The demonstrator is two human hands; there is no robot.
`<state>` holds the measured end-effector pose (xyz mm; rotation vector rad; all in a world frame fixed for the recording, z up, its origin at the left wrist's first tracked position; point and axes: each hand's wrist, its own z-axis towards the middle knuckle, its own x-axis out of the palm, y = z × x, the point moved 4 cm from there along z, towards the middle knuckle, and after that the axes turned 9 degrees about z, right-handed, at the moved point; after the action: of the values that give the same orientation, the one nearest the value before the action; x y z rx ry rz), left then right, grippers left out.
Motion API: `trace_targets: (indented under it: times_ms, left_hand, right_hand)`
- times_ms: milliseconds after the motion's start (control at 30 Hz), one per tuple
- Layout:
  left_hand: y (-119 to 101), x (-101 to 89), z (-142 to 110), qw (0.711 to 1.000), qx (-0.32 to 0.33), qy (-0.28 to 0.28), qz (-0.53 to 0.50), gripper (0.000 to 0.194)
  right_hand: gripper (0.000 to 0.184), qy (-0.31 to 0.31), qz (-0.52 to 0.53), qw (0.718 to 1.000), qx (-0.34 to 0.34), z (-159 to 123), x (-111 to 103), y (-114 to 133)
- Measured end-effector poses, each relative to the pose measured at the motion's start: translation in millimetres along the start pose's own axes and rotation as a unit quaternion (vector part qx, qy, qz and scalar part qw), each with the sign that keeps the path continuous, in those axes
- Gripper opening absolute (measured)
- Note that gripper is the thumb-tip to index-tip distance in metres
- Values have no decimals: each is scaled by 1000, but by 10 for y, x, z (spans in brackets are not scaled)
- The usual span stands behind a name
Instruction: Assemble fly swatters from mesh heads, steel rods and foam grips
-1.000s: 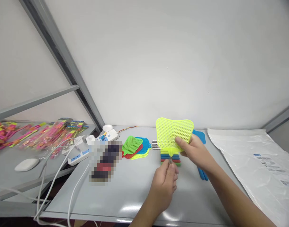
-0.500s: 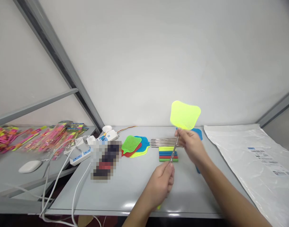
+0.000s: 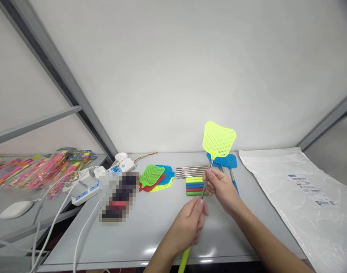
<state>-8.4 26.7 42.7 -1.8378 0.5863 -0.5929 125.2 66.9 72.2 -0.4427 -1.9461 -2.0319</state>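
Between my two hands is a yellow fly swatter (image 3: 219, 140) with a metal rod and a yellow grip, tilted with its mesh head up. My left hand (image 3: 187, 223) is closed around the lower rod, just above the grip. Higher up, my right hand (image 3: 220, 187) pinches the rod below the head. Beyond my hands lie a row of metal rods (image 3: 190, 171) and a row of coloured handle tubes (image 3: 195, 185), partly covered by my right hand. Blue fly swatters (image 3: 229, 161) lie behind that hand. Left of the rods, loose green (image 3: 152, 175), red, blue and yellow swatter heads overlap.
A large white plastic bag (image 3: 289, 189) with a label covers the table's right side. On the left are power strips (image 3: 86, 193) with white cables, a blurred-out object (image 3: 119, 197), and bagged pink and yellow items (image 3: 54, 167) on a side shelf. A wall stands behind.
My right hand has slid down the rod, away from the swatter head, which now shows its mesh clearly. The yellow grip shows more below my left hand. The view has shifted slightly.
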Motion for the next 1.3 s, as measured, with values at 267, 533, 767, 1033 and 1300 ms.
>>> trace_targets:
  times_ms: [267,533,767,1033,1300]
  left_hand:
    - [-102,-59,3,999,-27,24,36,44]
    - [-120,-80,43,999,-27,15,23,40]
    - [-126,-73,-6,995,-11,-3,99,41]
    - [-55,-108,45,990,3,-32,135,40]
    - [-67,-99,81,980,36,-40,190,41]
  right_hand:
    - [40,-60,33,998,-11,190,-196,125]
    - [38,25,-62,996,52,-60,-35,-100]
    - [33,-83,-4,996,-40,75,-306,180]
    - [34,-66,-13,998,10,-96,-190,-64]
    - [37,-121,35,991,-40,-31,-382,144]
